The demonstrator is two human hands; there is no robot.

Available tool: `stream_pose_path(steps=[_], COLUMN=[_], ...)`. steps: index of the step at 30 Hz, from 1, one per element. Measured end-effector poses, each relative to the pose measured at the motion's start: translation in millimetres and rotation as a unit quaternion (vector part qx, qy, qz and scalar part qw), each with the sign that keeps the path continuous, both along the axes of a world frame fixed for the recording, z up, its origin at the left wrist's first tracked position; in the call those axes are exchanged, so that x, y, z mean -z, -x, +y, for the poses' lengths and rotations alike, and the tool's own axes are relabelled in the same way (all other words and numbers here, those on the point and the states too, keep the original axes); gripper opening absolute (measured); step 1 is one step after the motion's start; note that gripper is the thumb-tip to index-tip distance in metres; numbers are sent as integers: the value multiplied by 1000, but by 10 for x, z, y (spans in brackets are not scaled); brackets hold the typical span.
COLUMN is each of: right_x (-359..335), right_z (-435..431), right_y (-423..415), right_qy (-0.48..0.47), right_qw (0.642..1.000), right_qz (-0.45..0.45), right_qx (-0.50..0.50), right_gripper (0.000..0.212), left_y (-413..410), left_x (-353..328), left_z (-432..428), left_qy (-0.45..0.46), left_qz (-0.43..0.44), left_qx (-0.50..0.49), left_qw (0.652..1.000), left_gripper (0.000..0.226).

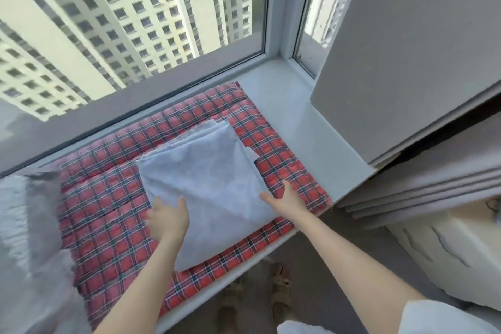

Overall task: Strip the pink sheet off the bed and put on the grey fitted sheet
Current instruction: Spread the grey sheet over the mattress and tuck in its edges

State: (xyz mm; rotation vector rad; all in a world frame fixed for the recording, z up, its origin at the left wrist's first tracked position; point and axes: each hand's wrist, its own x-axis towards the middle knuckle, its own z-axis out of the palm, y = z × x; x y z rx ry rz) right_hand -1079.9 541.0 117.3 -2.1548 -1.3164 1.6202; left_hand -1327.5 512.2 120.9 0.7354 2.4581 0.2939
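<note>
Now the folded grey fitted sheet is laid on a red checked cushion, which is spread on the window sill. The left grip is placed at the near left edge of the sheet, the right grip at its right edge. Both are spread apart, with fingers nearly straight and thumbs rested on the cloth. Tall buildings are seen through the glass.
</note>
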Motion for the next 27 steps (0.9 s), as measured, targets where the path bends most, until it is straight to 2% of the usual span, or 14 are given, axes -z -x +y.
stream_pose_path(steps=[3,7,10,12,16,19,22,27], right_x=[308,603,612,550,169,-221,-585,-1068], right_z=[130,184,158,139,105,8,-239,-1174], right_y=[257,489,555,562,569,466,176,-618], right_qy=[39,12,-10,-10,-13,-56,-100,-135], right_qw=[999,989,984,984,985,984,972,932], right_qz=[-13,-145,-180,-178,-171,-170,-202,-236], right_qx=[-17,-6,8,8,3,16,69,240], right_gripper=[104,100,92,88,73,52,38,31], left_y=[343,627,672,584,325,206,-35,-1019], left_x=[236,528,619,578,291,-17,-317,-684], left_z=[-60,-65,-22,-20,18,76,111,-66], left_qy=[19,-16,-49,-58,-58,-57,-69,-88], left_qz=[-32,-194,-257,-238,-133,-101,-93,-125], left_qx=[-71,-140,-158,-153,-131,-70,38,274], left_qw=[997,971,952,957,981,991,992,949], left_gripper=[80,91,86,76,55,45,39,37])
